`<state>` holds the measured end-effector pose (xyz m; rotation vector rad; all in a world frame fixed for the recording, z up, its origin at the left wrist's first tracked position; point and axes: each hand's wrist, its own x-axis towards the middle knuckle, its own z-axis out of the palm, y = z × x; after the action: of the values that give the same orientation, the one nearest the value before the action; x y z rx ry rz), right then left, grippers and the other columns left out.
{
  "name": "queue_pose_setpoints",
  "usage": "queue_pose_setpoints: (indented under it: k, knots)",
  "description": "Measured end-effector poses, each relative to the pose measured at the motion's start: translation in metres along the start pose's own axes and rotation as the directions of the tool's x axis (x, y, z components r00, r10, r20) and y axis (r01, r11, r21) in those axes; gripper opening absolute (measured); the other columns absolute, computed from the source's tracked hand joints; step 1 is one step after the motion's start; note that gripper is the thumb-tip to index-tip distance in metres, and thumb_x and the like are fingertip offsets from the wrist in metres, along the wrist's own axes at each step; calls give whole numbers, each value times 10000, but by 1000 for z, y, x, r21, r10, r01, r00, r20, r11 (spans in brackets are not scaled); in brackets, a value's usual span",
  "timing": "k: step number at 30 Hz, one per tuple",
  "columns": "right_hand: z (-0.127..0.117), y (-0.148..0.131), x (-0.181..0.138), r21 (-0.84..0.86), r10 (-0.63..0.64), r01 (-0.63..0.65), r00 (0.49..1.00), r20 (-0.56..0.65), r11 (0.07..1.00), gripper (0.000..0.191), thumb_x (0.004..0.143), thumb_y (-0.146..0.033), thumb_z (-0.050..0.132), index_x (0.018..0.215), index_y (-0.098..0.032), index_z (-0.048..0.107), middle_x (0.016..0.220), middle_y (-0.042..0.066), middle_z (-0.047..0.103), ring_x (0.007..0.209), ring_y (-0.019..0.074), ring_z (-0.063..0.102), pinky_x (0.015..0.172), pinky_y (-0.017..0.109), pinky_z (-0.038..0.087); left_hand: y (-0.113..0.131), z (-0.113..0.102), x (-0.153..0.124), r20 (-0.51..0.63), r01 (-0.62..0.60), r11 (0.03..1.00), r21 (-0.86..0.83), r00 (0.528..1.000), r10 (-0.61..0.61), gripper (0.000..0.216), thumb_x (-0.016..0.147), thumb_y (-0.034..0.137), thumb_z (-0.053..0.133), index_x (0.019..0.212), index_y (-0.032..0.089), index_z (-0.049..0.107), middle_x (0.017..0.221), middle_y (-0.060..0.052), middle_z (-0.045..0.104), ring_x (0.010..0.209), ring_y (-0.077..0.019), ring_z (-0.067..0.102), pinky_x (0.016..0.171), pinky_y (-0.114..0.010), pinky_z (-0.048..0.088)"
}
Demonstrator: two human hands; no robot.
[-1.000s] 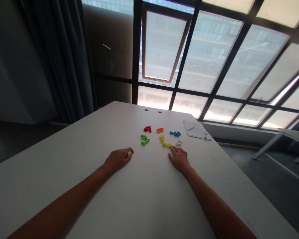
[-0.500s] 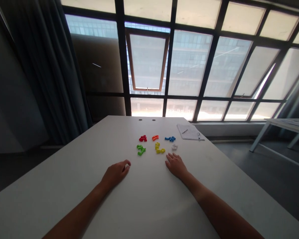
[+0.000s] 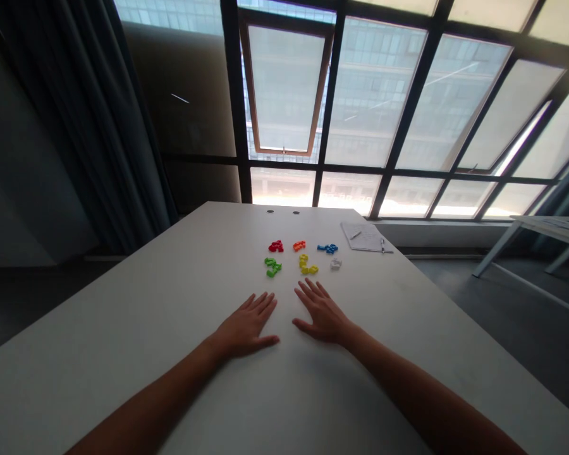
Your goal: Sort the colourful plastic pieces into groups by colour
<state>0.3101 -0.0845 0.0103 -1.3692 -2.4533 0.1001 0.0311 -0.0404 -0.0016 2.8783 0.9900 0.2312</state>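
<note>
My left hand lies flat on the white table, fingers stretched out, holding nothing. Opposite it, my right hand is also flat with its fingers spread and nothing in it. Just beyond the right fingertips is a cluster of yellow pieces. Green pieces lie ahead of the left hand. A white piece sits right of the yellow ones. Behind these, red pieces, orange pieces and blue pieces form a back row. The small pieces' exact kind cannot be made out.
Sheets of paper with pens on them lie at the table's right edge. Two dark round holes mark the far edge. Windows stand beyond, a dark curtain hangs at left, and another table stands at right.
My left hand has moved right and opened from a loose curl to flat. My right hand has shifted left, its fingers spreading. The view has tipped downward; the coloured pieces keep their layout.
</note>
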Motion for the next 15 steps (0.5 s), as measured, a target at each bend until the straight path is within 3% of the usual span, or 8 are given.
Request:
queue_pose_setpoints:
  k: [3, 5, 15]
  knots:
    - [7, 5, -1, 17, 20, -25, 972, 234, 1000, 975, 951, -783, 390, 1643, -112, 242, 1701, 163, 161, 1588, 333, 92, 1283, 513, 61, -5, 12, -1, 70, 18, 1000, 6, 997, -18, 978, 930, 827, 332, 1659, 187, 209, 1695, -148, 192, 1570, -330, 211, 1276, -505, 150]
    - [12, 7, -1, 19, 51, -59, 953, 297, 998, 999, 948, -814, 333, 1657, -125, 184, 1709, 147, 119, 1593, 319, 44, 1285, 499, 16, -8, 16, 0, 73, 22, 1000, 1, 997, -22, 983, 927, 834, 326, 1663, 197, 186, 1699, -134, 175, 1573, -322, 200, 1279, -497, 146]
    - [9, 6, 0, 27, 70, -83, 948, 312, 996, 1001, 943, -832, 303, 1661, -147, 176, 1716, 118, 96, 1595, 311, 20, 1284, 480, -9, -10, 17, 1, 46, 40, 998, -43, 998, -38, 934, 930, 816, 379, 1659, 257, 210, 1697, -103, 209, 1566, -298, 237, 1280, -463, 165]
